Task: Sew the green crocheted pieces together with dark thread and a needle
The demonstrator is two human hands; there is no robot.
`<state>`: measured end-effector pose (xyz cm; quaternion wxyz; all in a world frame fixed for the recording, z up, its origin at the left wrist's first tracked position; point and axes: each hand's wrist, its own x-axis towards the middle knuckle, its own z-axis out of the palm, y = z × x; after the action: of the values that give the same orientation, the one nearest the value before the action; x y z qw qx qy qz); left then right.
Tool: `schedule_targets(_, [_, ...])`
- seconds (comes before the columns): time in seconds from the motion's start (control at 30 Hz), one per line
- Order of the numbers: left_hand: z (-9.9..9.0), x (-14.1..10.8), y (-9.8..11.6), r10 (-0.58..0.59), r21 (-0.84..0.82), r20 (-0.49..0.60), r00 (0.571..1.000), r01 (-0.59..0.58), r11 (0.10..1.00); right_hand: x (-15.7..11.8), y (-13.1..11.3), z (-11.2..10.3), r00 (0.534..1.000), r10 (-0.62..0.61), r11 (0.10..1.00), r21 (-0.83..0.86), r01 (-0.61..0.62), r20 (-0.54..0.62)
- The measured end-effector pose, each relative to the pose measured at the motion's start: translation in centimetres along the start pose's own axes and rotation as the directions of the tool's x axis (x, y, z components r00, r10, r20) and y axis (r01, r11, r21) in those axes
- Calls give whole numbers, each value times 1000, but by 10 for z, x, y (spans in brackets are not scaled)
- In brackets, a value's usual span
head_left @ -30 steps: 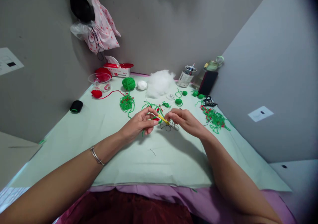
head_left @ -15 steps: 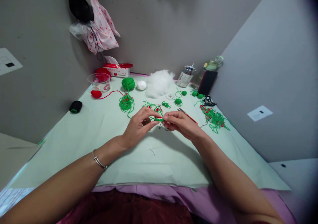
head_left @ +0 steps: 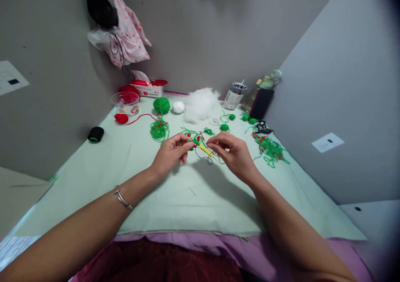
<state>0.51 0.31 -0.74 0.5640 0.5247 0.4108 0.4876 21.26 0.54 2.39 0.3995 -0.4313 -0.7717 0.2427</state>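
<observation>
My left hand (head_left: 173, 153) is closed, thumb and fingertips pinching a small green crocheted piece (head_left: 196, 142) with a little red on it. A short way to the right, my right hand (head_left: 233, 153) makes a pinch; what its fingertips hold is too fine to make out. Between the hands, a crochet hook with a yellow handle (head_left: 205, 150) lies on the table, its metal end pointing toward me. Dark thread (head_left: 210, 161) curls loosely around it. Behind the hands are small green and red yarn pieces (head_left: 198, 138), partly covered.
A green yarn ball (head_left: 161, 105), white stuffing (head_left: 201, 104) and a pen holder (head_left: 233, 96) stand at the back. Tangled green and red yarn (head_left: 270, 148) lies right, near a dark phone (head_left: 262, 104). A black spool-like object (head_left: 95, 134) sits left.
My hands have moved apart, the right one going right and opening a gap. The green piece has shifted left with my left hand, and the yellow hook now shows. The orange-handled scissors are now hidden.
</observation>
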Motion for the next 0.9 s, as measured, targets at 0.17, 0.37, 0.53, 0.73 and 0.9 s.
schedule_targets(0.17, [-1,0,0,-5,7,9,1000,5,1000,-3,1,1,988,-148,964,-216,155,46])
schedule_targets(0.37, [0,-1,2,-8,19,11,1000,7,1000,-3,-1,2,984,-159,942,-286,176,82])
schedule_targets(0.53, [1,-2,3,-6,14,27,1000,6,1000,-5,-6,3,986,-146,937,-307,165,86])
schedule_targets(0.73, [-1,0,2,-53,-37,99,994,57,998,-4,-4,5,992,-79,970,-221,98,96])
schedule_targets(0.9, [-5,1,2,-135,-109,182,974,156,982,-2,-3,0,994,-27,997,-71,35,106])
